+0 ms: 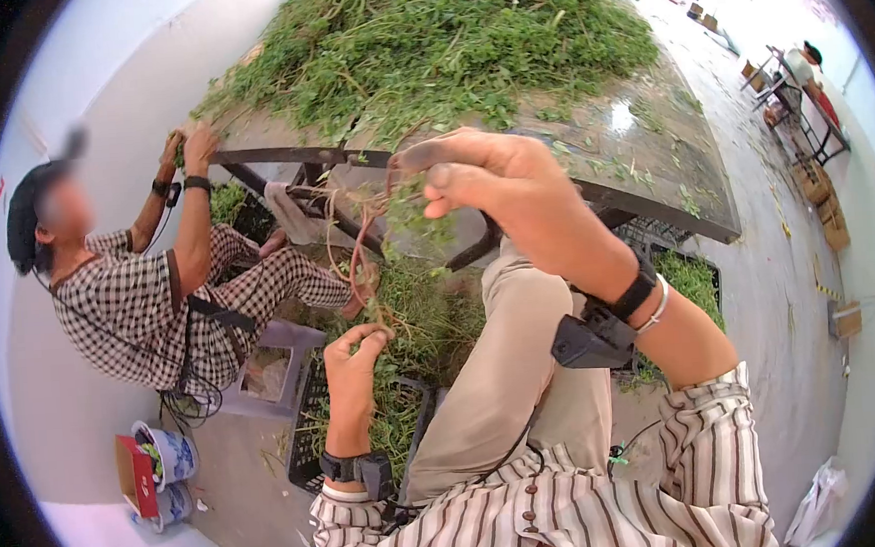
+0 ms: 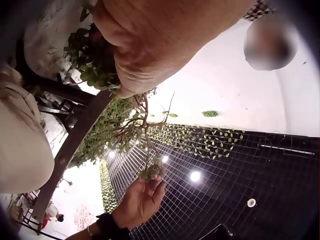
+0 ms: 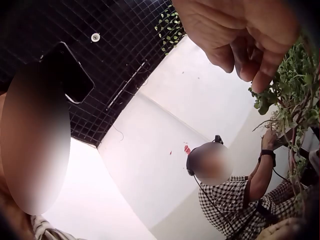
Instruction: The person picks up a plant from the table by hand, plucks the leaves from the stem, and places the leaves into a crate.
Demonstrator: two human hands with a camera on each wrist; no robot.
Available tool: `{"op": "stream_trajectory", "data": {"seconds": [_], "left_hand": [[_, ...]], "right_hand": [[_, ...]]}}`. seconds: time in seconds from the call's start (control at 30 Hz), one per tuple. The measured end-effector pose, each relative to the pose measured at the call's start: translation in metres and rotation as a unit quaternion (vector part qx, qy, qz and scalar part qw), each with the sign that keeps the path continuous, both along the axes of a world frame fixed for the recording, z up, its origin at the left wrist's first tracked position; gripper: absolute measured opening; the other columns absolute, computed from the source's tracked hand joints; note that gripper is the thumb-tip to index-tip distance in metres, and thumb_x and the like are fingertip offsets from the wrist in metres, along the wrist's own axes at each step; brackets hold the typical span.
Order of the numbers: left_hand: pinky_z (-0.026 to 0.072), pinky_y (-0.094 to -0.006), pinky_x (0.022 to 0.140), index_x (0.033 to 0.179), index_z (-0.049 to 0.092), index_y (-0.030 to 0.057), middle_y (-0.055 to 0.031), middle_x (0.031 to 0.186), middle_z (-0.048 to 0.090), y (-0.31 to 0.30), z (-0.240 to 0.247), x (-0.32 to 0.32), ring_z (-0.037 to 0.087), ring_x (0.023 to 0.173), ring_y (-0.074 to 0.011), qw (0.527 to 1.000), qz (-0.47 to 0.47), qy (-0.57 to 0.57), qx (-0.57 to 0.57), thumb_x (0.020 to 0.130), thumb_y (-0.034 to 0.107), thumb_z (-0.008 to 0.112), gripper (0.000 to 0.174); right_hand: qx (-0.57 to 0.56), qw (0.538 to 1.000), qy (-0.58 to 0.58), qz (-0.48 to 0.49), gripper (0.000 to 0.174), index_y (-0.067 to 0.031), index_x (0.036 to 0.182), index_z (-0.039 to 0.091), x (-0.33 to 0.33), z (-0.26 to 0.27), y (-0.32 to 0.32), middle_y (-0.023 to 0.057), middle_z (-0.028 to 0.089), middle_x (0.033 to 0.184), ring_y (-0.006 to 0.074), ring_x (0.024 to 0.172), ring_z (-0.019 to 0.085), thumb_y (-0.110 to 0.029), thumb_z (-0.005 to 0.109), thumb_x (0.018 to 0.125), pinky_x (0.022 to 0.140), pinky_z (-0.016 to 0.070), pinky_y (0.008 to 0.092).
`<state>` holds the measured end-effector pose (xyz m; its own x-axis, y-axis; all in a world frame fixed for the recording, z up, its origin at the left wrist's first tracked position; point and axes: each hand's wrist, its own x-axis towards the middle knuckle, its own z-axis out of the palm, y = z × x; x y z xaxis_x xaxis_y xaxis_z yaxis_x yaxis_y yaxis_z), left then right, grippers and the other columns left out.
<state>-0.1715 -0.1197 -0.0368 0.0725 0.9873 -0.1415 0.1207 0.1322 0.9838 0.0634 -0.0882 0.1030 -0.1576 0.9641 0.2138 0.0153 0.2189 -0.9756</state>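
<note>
A leafy green plant with reddish, branching stems [image 1: 363, 240] stretches between my two hands. Low in front of my lap, my left hand [image 1: 352, 374] pinches its pale lower stem between thumb and fingertips. Higher up and to the right, just off the table edge, my right hand [image 1: 512, 184] holds leafy sprigs of it with thumb and fingers. The left wrist view shows the same branching stems [image 2: 145, 117] running down to my right hand [image 2: 137, 202]. In the right wrist view, green leaves [image 3: 267, 100] hang right below the fingertips.
A big heap of cut greens [image 1: 454, 47] covers the table [image 1: 670, 149] ahead. Black crates [image 1: 303, 452] of greens stand beside my legs. At left, a person in checked clothes [image 1: 139, 312] sits on a stool [image 1: 283, 368]. Blue-and-white buckets [image 1: 173, 455] stand on the floor.
</note>
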Motion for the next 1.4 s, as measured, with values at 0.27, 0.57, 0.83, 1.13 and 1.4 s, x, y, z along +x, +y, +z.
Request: {"op": "stream_trajectory", "data": {"seconds": [0.27, 0.57, 0.83, 1.13, 1.4], "left_hand": [[0.0396, -0.0258, 0.072, 0.084, 0.063, -0.0010, -0.0026, 0.079, 0.060, 0.004, -0.026, -0.045, 0.051, 0.073, -0.0113, 0.987, 0.137, -0.081, -0.001, 0.080, 0.009, 0.053, 0.014], [0.0347, -0.0228, 0.053, 0.069, 0.046, 0.0141, 0.0041, 0.066, 0.043, -0.002, -0.011, -0.104, 0.043, 0.061, -0.0081, 0.924, 0.319, -0.205, 0.045, 0.086, 0.021, 0.049, 0.019], [0.0344, -0.0259, 0.055, 0.074, 0.045, 0.0150, 0.0041, 0.069, 0.043, 0.000, 0.009, -0.089, 0.042, 0.063, -0.0091, 0.910, 0.325, -0.250, 0.062, 0.091, 0.026, 0.048, 0.021], [0.0318, -0.0230, 0.060, 0.075, 0.045, 0.0051, 0.0006, 0.073, 0.044, 0.000, 0.072, 0.079, 0.039, 0.067, -0.0069, 0.968, 0.045, -0.104, 0.224, 0.093, 0.022, 0.045, 0.025], [0.0317, -0.0270, 0.060, 0.069, 0.046, 0.0028, -0.0021, 0.066, 0.041, 0.019, 0.074, 0.180, 0.039, 0.064, -0.0124, 0.921, -0.222, -0.098, 0.305, 0.092, 0.026, 0.042, 0.033]], "right_hand": [[0.042, 0.998, 0.050, 0.015, 0.021, 0.0039, 0.093, 0.063, -0.028, -0.024, 0.001, 0.0066, 0.057, 0.074, 0.0104, 0.070, 0.057, -0.012, 0.055, 0.082, 0.061, 0.0450, 0.0238], [0.017, 0.991, -0.076, 0.108, 0.021, 0.0041, 0.094, 0.061, -0.062, -0.076, 0.001, 0.0112, 0.058, 0.085, 0.0155, 0.070, 0.060, -0.011, 0.057, 0.081, 0.065, 0.0479, 0.0288], [0.127, 0.929, -0.198, 0.286, 0.029, 0.0061, 0.090, 0.057, -0.094, -0.101, -0.020, 0.0234, 0.056, 0.085, 0.0324, 0.079, 0.057, -0.020, 0.055, 0.078, 0.072, 0.0445, 0.0402], [-0.121, 0.952, 0.142, 0.243, 0.059, -0.0043, 0.131, 0.038, -0.026, -0.074, -0.029, 0.0070, 0.048, 0.119, 0.0147, 0.104, 0.050, -0.046, 0.050, 0.091, 0.079, 0.0498, 0.0309], [-0.080, 0.970, 0.228, -0.038, 0.038, -0.0027, 0.125, 0.045, 0.041, -0.088, -0.078, 0.0039, 0.055, 0.102, 0.0095, 0.086, 0.055, -0.023, 0.050, 0.093, 0.068, 0.0514, 0.0243]]}}
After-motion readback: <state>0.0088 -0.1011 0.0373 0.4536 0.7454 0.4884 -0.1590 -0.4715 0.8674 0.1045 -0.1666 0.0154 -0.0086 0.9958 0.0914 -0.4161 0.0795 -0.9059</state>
